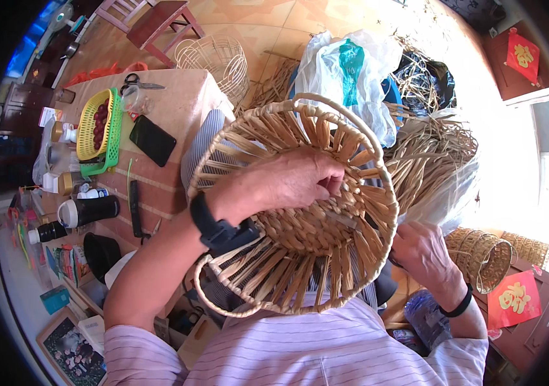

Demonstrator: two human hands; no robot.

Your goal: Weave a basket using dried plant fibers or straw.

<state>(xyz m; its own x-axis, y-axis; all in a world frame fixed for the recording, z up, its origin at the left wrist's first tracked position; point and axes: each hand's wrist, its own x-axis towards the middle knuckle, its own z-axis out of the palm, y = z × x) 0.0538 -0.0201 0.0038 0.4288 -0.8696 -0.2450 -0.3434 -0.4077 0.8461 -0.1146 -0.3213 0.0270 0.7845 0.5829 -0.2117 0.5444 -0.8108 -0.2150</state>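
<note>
A round straw basket point(303, 233) lies across my lap, with a tightly woven base and open spokes running out to a wrapped rim. A handle loop point(359, 123) stands at its far side and another loop point(201, 291) at its near left. My left hand point(307, 179) reaches over the rim into the basket, fingers curled in a pinch above the weave; what they hold is hidden. Just outside the right rim, my right hand point(424, 255) is closed, its fingertips partly behind the edge beside a small dark thing I cannot make out.
On the table point(187, 90) to the left are scissors point(138, 82), a phone point(153, 140), a yellow basket point(94, 125) of dark red fruit and a dark bottle point(91, 210). Dried straw point(432, 157) lies heaped ahead right, near plastic bags point(352, 71) and a woven cylinder point(480, 257).
</note>
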